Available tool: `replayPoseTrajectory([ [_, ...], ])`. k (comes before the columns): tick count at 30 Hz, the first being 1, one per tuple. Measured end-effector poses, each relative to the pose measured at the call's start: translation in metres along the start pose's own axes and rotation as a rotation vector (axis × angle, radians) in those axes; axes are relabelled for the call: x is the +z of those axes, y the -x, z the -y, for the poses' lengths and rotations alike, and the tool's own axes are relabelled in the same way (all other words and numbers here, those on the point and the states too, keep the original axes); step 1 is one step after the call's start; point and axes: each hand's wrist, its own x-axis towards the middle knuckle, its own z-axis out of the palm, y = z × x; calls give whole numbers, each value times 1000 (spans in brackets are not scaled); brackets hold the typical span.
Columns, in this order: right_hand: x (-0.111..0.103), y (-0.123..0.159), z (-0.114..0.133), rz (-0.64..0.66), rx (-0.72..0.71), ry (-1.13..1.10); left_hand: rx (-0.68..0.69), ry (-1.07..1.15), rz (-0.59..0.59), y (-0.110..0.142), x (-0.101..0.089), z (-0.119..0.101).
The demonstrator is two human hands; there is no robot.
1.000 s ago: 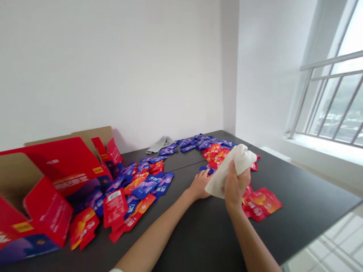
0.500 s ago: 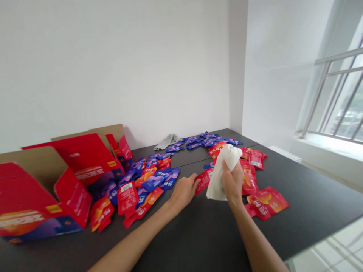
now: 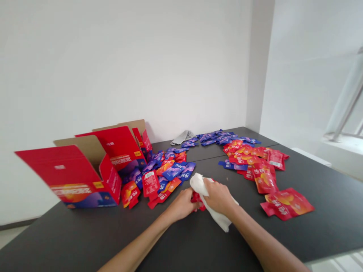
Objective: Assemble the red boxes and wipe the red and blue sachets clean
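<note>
Low over the middle of the dark table, my left hand [image 3: 183,206] is closed on a red pouch [image 3: 197,200], most of which is hidden by the hands and cloth. My right hand [image 3: 219,196] grips a white cloth [image 3: 219,219] and presses it against that pouch; the cloth's loose end hangs toward me. Left of my hands lies a mixed heap of red and blue pouches [image 3: 173,172]. On the right, red pouches [image 3: 263,177] are spread in a loose row, with a single red pouch [image 3: 287,203] nearest me.
Open red cardboard boxes [image 3: 85,177] stand in a row on the left. Blue pouches [image 3: 218,136] and a grey cloth [image 3: 183,137] lie at the back by the white wall. The dark table [image 3: 244,241] ends at a corner on the right.
The cloth in my right hand has come left and down onto the red pouch held by my left hand. The view has turned left, showing more of the boxes.
</note>
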Motion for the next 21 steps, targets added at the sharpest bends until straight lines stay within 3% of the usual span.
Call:
replayPoseTrajectory([
  [3,-2,-2,-4,-31,237,106,-4,-21,-2,0,0,-1],
  [4,-2,-1,-4,-29,226,107,-7,-21,-2,0,0,-1],
  [8,1,1,2,27,-37,67,5,-17,0,-1,1,-1],
  [13,-1,-1,0,-24,210,142,-1,-61,-23,-1,0,-2],
  [18,-3,2,-1,42,8,103,4,-26,-1,0,1,-4],
  [21,-4,1,-3,-2,142,144,-4,-45,-9,2,1,-5],
])
